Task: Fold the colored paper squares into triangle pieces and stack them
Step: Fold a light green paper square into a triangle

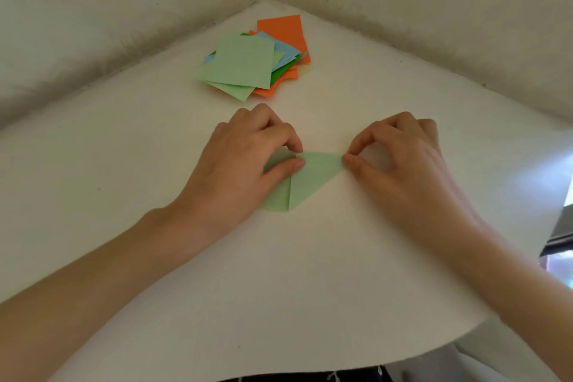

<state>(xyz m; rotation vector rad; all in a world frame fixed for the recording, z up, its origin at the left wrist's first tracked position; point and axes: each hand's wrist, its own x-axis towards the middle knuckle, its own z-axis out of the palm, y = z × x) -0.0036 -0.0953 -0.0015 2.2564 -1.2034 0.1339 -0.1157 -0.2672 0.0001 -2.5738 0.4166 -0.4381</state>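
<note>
Back in the corner of the white table [356, 257] lies a loose pile of paper squares [252, 60], light green on top, orange, blue and darker green beneath. Nearer the person, a folded light green paper [313, 177] lies flat. Left hand [245, 161] pinches its upper edge with curled fingers; right hand [400, 158] pinches its right tip.

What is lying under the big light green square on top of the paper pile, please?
Beneath the light green square peek another green sheet, blue sheets and orange sheets; their middles are covered.
</note>
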